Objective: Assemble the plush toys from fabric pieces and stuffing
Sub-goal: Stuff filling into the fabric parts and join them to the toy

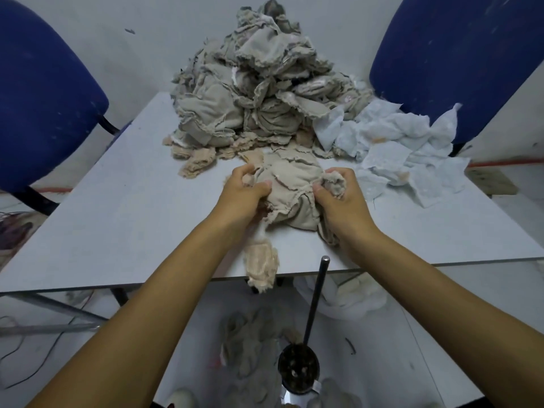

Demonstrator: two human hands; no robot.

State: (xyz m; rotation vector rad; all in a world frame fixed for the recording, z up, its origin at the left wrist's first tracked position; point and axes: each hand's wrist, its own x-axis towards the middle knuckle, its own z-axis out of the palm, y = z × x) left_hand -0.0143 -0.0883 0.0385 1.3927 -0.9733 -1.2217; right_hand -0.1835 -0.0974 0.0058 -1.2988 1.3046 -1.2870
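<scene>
Step in hand appears to be working an unstuffed skin (290,189) near the tabletop (117,207) front edge, left grip (245,188) and right grip (338,191) each clamped on its fabric; next, probably stuffing, needs an opening exposed.

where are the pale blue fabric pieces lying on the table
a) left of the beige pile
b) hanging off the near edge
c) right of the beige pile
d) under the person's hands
c: the pale blue fabric pieces are spread on the table to the right of the beige fabric pile, while both hands grip a beige toy skin nearer the person.
</scene>
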